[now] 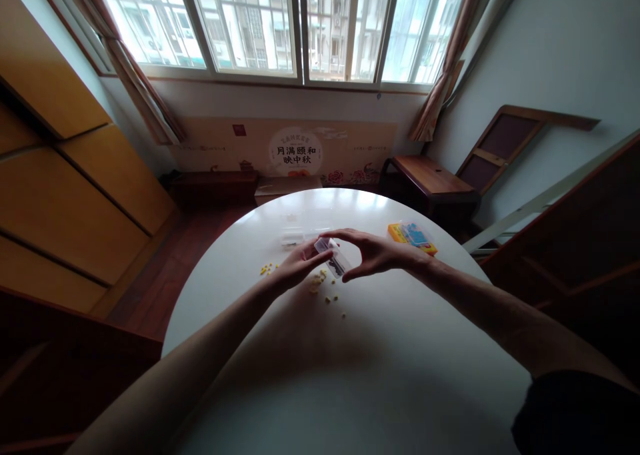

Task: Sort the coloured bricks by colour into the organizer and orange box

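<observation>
A small clear plastic box with dark pieces inside is held tilted above the table. My left hand is closed around its left side, with the thumb along the near face. My right hand arches over the box in a wide C. Its fingers reach the upper end and its thumb the lower end, so it appears to grip the box by the ends. Small yellow pieces lie scattered on the table below the hands, with another group of yellow pieces left of the left hand.
The round white table carries a clear plastic case behind my left hand and an orange-and-blue package to the right. Beyond the table stand a wooden chair and a low box below the window.
</observation>
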`<state>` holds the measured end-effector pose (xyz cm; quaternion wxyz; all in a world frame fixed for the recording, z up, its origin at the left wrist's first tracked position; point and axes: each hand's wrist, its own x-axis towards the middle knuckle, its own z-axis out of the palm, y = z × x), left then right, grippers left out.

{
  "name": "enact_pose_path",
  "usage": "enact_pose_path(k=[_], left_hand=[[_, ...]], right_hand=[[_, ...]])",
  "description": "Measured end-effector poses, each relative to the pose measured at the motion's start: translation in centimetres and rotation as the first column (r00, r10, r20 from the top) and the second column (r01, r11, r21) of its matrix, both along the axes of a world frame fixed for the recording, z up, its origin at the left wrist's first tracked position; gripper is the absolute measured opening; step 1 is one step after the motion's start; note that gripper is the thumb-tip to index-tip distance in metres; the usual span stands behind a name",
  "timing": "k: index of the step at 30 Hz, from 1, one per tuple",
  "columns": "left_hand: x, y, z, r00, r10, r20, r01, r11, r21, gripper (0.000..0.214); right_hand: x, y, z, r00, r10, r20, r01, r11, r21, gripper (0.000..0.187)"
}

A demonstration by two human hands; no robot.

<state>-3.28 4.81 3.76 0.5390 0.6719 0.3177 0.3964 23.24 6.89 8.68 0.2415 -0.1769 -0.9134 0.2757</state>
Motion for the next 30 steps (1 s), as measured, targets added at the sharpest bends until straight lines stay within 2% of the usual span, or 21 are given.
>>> enact_pose_path(k=[3, 7, 9, 11, 15, 18, 24, 27, 30], left_hand=[[-0.2, 0.1, -0.2, 0.996, 0.068, 0.060, -0.065, 0.996, -0.055, 0.065], [-1.0, 0.0, -0.6, 0.982, 0.189, 0.030, -0.186, 0.980, -0.072, 0.077], [-1.4, -0.2, -0.6, 0.971, 0.241, 0.010, -0.240, 0.969, -0.054, 0.080], [-1.7, -0.6, -0.5, 0.964, 0.265, 0.009, -0.265, 0.964, -0.028, 0.081], [-2.3, -1.3, -0.4, 0.960, 0.279, 0.022, -0.279, 0.960, 0.020, 0.081], [-3.0, -1.5, -0.5, 0.957, 0.288, 0.018, -0.289, 0.956, 0.042, 0.081], [-5.0, -1.9, -0.2, 0.959, 0.281, -0.034, -0.274, 0.953, 0.126, 0.081], [-6.5, -1.8, 0.5, 0.960, 0.240, -0.146, -0.194, 0.943, 0.272, 0.078], [-8.0, -1.3, 1.5, 0.939, 0.201, -0.278, -0.060, 0.894, 0.443, 0.076]], right_hand=[[-0.3, -0.3, -0.9, 0.996, -0.080, -0.038, 0.079, 0.997, -0.026, 0.093], [-1.6, -1.2, -2.2, 0.971, -0.231, -0.059, 0.230, 0.973, -0.027, 0.057], [-2.8, -1.9, -2.3, 0.965, -0.259, -0.038, 0.258, 0.965, -0.048, 0.039], [-3.9, -2.5, -2.1, 0.962, -0.274, 0.003, 0.274, 0.961, -0.029, 0.030], [-5.6, -3.1, -1.6, 0.935, -0.322, 0.152, 0.296, 0.940, 0.171, 0.026], [-6.1, -2.8, -1.7, 0.929, -0.299, 0.218, 0.244, 0.938, 0.244, 0.030], [-6.3, -2.0, -2.2, 0.964, -0.225, 0.144, 0.199, 0.965, 0.172, 0.024], [-6.2, -1.6, -2.7, 0.967, -0.228, 0.115, 0.212, 0.968, 0.136, 0.026], [-6.2, -1.1, -3.6, 0.966, -0.257, 0.034, 0.255, 0.966, 0.054, 0.037]])
